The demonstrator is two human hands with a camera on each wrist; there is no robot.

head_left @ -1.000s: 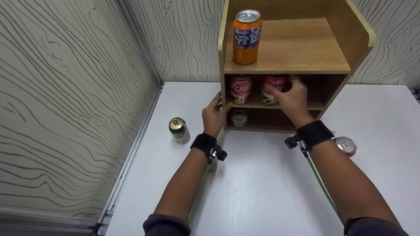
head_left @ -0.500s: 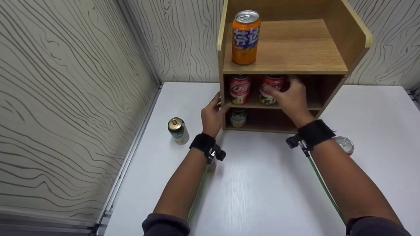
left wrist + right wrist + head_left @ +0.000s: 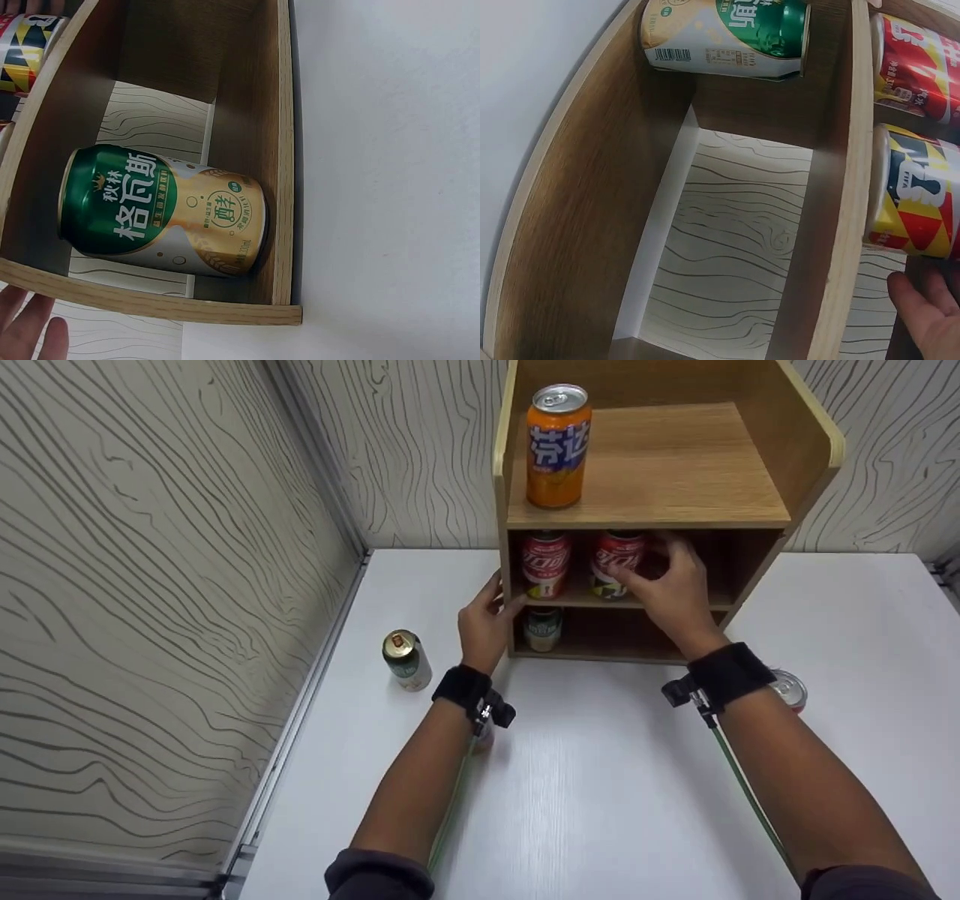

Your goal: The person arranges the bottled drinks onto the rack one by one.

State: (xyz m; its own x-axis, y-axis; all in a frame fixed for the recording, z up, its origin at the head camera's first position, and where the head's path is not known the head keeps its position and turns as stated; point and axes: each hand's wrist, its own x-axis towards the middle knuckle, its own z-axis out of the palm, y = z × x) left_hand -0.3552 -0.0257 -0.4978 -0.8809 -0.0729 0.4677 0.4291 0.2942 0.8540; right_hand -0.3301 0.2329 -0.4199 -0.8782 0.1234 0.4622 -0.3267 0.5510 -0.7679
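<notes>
My left hand (image 3: 484,630) holds the left side panel of a small wooden shelf (image 3: 652,519), thumb at its front edge and fingers along the outside. In the middle compartment two red cans stand side by side: a left red can (image 3: 545,566) and a right red can (image 3: 616,564). My right hand (image 3: 675,592) is just right of the second one, thumb tip overlapping its front. In the right wrist view the fingers (image 3: 922,300) are extended, close beside the right red can (image 3: 919,191). A green and gold can (image 3: 161,210) stands in the bottom compartment at the left.
An orange can (image 3: 558,446) stands on the top board at the left. On the white table (image 3: 585,795) are another green and gold can (image 3: 407,660), a can (image 3: 484,736) mostly behind the left wrist, and a silver-topped red can (image 3: 790,690) partly behind the right forearm.
My right hand has shifted slightly right, its palm a little farther from the right red can, which stays in place. The left hand keeps its place on the panel.
</notes>
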